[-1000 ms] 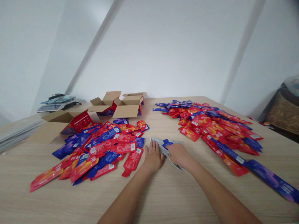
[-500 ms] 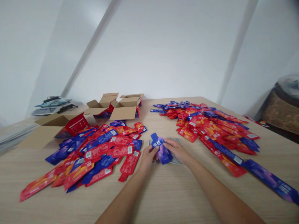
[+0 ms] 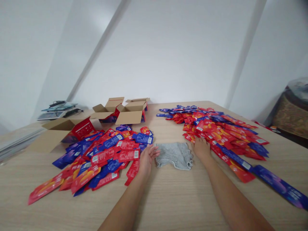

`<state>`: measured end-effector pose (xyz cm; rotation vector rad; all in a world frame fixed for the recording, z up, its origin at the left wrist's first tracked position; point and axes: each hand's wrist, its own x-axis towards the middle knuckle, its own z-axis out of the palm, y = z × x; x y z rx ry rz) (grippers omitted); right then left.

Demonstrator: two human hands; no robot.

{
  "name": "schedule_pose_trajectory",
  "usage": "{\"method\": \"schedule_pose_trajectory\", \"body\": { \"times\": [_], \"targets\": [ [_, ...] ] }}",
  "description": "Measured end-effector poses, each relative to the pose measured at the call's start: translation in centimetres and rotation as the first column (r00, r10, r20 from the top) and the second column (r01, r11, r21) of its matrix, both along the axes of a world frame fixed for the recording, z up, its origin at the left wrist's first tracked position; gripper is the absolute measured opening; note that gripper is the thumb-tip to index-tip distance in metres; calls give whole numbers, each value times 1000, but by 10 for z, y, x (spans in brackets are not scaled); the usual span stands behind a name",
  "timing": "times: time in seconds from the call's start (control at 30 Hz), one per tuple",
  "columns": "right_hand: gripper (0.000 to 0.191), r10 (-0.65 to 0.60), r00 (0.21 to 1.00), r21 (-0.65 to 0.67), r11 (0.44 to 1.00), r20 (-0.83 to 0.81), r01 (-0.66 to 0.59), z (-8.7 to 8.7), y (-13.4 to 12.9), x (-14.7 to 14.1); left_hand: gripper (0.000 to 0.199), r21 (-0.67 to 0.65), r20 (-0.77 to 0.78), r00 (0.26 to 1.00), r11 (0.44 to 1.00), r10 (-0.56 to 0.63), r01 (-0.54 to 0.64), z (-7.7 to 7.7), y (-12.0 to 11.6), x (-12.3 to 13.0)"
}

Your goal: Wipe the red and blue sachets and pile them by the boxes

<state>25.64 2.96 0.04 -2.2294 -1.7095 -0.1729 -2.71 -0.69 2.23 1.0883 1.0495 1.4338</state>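
Observation:
My left hand (image 3: pixel 147 158) is open, palm turned inward with its fingers apart, beside the right edge of the left heap of flat pouches. Just beyond its fingertips a blue pouch (image 3: pixel 142 138) lies barcode up on that heap. My right hand (image 3: pixel 202 149) reaches to the near edge of the right heap, its fingers stretched over a red-orange pouch (image 3: pixel 189 137) and covering part of it. No grip on that pouch shows. A grey knitted glove (image 3: pixel 174 155) lies flat on the table between my hands.
Open cardboard boxes (image 3: pixel 130 117) stand behind the left heap, with another open box (image 3: pixel 56 125) nearer on the left. A blue pouch strip (image 3: pixel 279 186) trails from the right heap (image 3: pixel 221 133) toward the right. Papers and cables (image 3: pixel 59 109) lie at the far left.
The blue pouch that both hands held has left them, and a blue pouch now lies atop the left heap's edge. My hands have parted, the right moving to the right heap, uncovering the glove.

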Motion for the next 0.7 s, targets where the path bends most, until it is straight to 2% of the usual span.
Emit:
{"method": "schedule_pose_trajectory", "body": {
  "times": [0.03, 0.07, 0.13, 0.2, 0.27, 0.3, 0.33, 0.4, 0.43, 0.47, 0.5, 0.53, 0.6, 0.63, 0.7],
  "targets": [
    [42, 6, 1000, 0, 1000, 20, -6, 3, -2, -1, 41, 42, -221, 975, 998, -28, 39, -4, -2, 5],
    [40, 14, 999, 0, 1000, 34, -14, 6, -3, 0, 40, 74, -390, 920, 994, -42, 77, -8, -5, 8],
    [38, 22, 999, -13, 1000, 30, -22, 12, -5, 4, 34, 119, -642, 766, 982, -38, 149, -13, -10, 12],
    [37, -1, 999, -12, 1000, -32, 1, 18, -6, 9, 35, 112, -837, 546, 967, -31, 228, -15, -15, 12],
    [38, -45, 984, 16, 999, -171, 48, 24, -6, 11, 42, 83, -969, 248, 950, 6, 300, -14, -20, 14],
    [39, -41, 960, 43, 998, -276, 55, 26, -6, 9, 44, 71, -990, 137, 943, 28, 324, -13, -22, 15],
    [41, -5, 916, 71, 997, -401, 36, 27, -6, 5, 46, 69, -996, 84, 939, 43, 338, -12, -23, 17],
    [43, 132, 764, 110, 991, -632, -80, 28, -8, -9, 47, 90, -996, 53, 934, 76, 346, -10, -25, 23],
    [44, 194, 690, 115, 980, -697, -159, 28, -10, -18, 46, 107, -994, 52, 934, 95, 340, -9, -25, 25],
    [43, 238, 656, 108, 967, -716, -232, 26, -12, -28, 46, 126, -992, 55, 937, 115, 325, -9, -25, 27],
    [42, 270, 676, 90, 953, -685, -290, 25, -15, -38, 46, 145, -989, 56, 942, 135, 302, -9, -25, 28],
    [40, 297, 740, 66, 943, -603, -325, 23, -18, -48, 45, 161, -987, 51, 948, 153, 274, -9, -25, 28],
    [40, 361, 865, 45, 928, -348, -370, 20, -26, -65, 43, 180, -984, 21, 958, 180, 225, -12, -23, 27],
    [43, 405, 885, 37, 912, -229, -408, 19, -30, -71, 42, 180, -983, 2, 959, 184, 219, -14, -23, 26],
    [49, 502, 860, -19, 862, -94, -506, 15, -37, -82, 43, 157, -985, -31, 955, 170, 252, -18, -21, 24]
  ]
}}
